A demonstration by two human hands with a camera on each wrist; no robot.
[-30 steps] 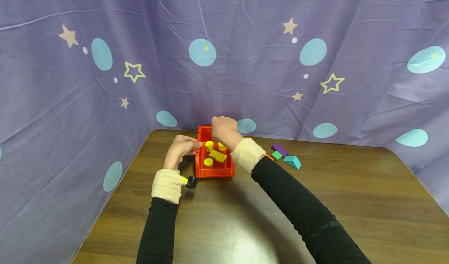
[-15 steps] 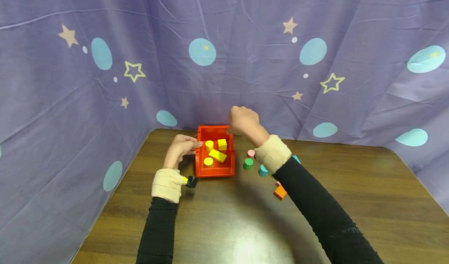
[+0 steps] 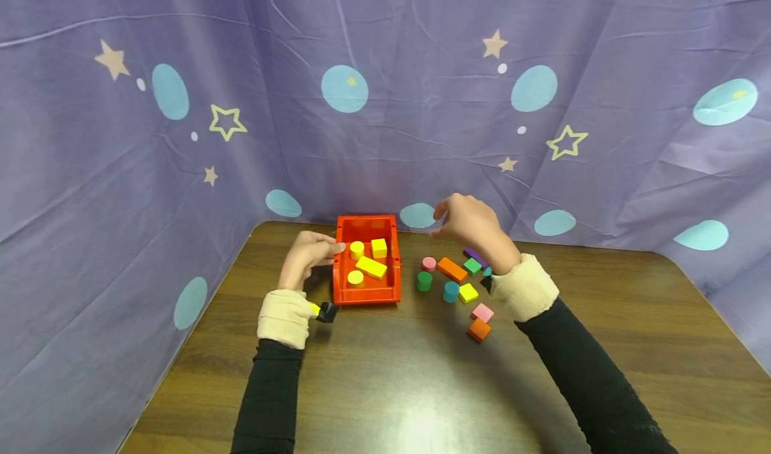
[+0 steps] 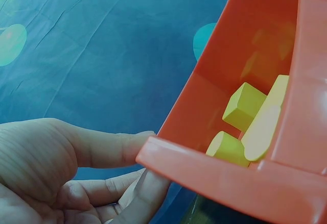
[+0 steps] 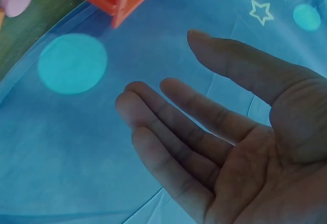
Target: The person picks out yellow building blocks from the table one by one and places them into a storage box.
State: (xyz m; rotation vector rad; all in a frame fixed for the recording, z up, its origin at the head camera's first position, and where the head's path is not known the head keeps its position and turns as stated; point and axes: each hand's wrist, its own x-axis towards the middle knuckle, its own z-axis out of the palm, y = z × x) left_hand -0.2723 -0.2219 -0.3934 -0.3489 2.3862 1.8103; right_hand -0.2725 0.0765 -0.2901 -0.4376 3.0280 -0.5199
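Observation:
My left hand pinches the left wall of a red bin between thumb and fingers; the left wrist view shows the fingertips at its rim. Inside the bin lie a yellow cube, a yellow rectangular block and two yellow cylinders, one at the back and one nearer the front. My right hand is in the air above the far side of the loose blocks. Its palm and loosely bent fingers hold nothing in the right wrist view.
Right of the bin, several loose blocks lie on the wooden table: a green cylinder, blue cylinder, yellow block, long orange block, pink block and others. A purple curtain stands behind.
My right hand has moved from over the bin to the right, uncovering a yellow cube in the bin and the loose blocks. The left hand stays at the bin wall.

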